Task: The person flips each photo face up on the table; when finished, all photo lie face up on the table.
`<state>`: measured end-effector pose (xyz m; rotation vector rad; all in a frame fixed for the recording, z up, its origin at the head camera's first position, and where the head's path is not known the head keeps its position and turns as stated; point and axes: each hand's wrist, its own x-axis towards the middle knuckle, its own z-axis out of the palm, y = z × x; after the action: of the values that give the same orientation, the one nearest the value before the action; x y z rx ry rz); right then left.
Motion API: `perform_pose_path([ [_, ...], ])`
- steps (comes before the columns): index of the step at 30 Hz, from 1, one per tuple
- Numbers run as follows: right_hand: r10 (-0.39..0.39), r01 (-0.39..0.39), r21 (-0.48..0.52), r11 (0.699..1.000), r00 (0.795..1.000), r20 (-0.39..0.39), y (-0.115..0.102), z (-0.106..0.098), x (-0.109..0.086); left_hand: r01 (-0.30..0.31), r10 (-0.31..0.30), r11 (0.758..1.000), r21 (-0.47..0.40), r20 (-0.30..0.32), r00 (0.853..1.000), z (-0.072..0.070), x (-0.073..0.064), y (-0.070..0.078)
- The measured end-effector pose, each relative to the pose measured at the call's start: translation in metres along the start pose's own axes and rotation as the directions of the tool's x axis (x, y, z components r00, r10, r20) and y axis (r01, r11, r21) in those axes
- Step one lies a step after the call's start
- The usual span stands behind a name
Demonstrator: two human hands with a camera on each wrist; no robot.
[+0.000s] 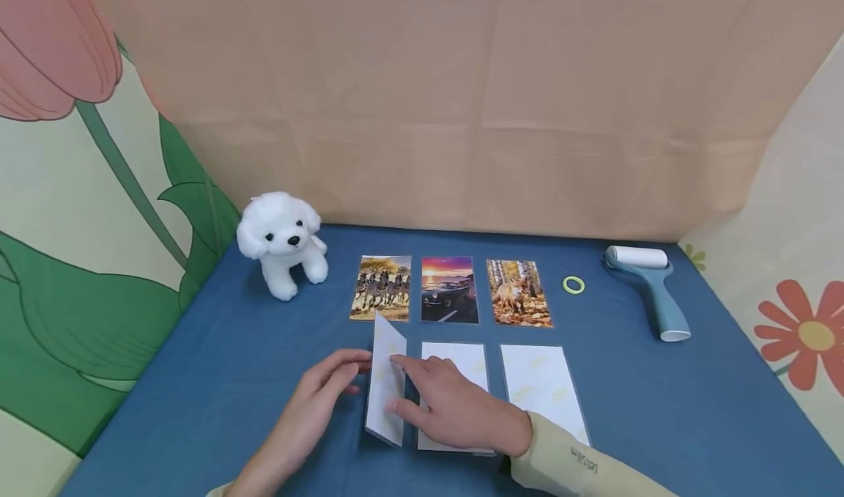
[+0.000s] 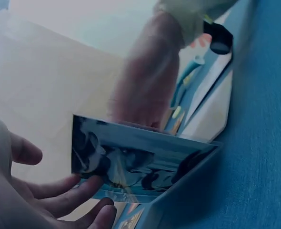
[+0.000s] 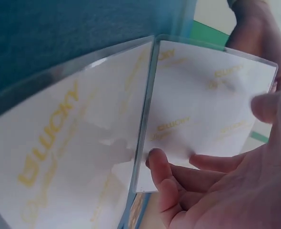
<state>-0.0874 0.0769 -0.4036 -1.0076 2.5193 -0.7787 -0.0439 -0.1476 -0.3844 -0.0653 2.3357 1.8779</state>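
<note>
A laminated photo card stands tilted up on one long edge between the two hands. Its white, yellow-printed back faces right; its picture side, dark and white shapes on blue, faces left. Fingers of the left hand touch or nearly touch the picture side, thumb apart. The right hand rests its fingertips against the white back. Beneath and beside the right hand lie two more cards, white side up: the middle card, partly covered, and the right card.
Behind lie face-up photos of zebras, a car and a fox. A white plush dog sits at the left. To the right are a yellow-green ring and a lint roller on the blue cloth.
</note>
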Motion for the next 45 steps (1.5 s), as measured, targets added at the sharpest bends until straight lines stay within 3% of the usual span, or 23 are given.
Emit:
perform_pose_path([
  [2, 0.017, -0.018, 0.079, 0.997, 1.0, 0.016, 0.0, -0.003, 0.0, -0.019, 0.018, 1.0, 0.025, 0.037, 0.999, 0.004, 0.001, -0.001],
  [7, 0.065, -0.079, 0.248, 0.965, 0.996, 0.062, 0.001, -0.01, -0.002, -0.04, 0.02, 0.982, 0.182, 0.109, 0.994, 0.01, 0.003, -0.007],
  [14, 0.093, -0.118, 0.374, 0.92, 0.992, 0.085, 0.003, -0.013, -0.005, -0.186, 0.093, 0.898, 0.399, 0.241, 0.966, 0.013, 0.009, -0.021],
  [28, 0.116, -0.104, 0.508, 0.855, 0.993, 0.007, 0.006, -0.022, -0.024, -0.274, 0.103, 0.791, 0.547, 0.323, 0.941, 0.022, 0.007, -0.03],
  [36, 0.155, -0.087, 0.579, 0.81, 0.986, -0.069, 0.009, -0.025, -0.04, -0.2, 0.019, 0.79, 0.579, 0.303, 0.953, 0.026, 0.005, -0.028],
  [41, 0.166, -0.036, 0.619, 0.785, 0.974, -0.153, 0.01, -0.022, -0.044, -0.163, 0.029, 0.828, 0.536, 0.249, 0.968, 0.027, 0.003, -0.024],
  [45, 0.205, -0.002, 0.657, 0.753, 0.951, -0.233, 0.01, -0.017, -0.043, -0.133, 0.036, 0.855, 0.501, 0.197, 0.98, 0.028, 0.004, -0.021],
])
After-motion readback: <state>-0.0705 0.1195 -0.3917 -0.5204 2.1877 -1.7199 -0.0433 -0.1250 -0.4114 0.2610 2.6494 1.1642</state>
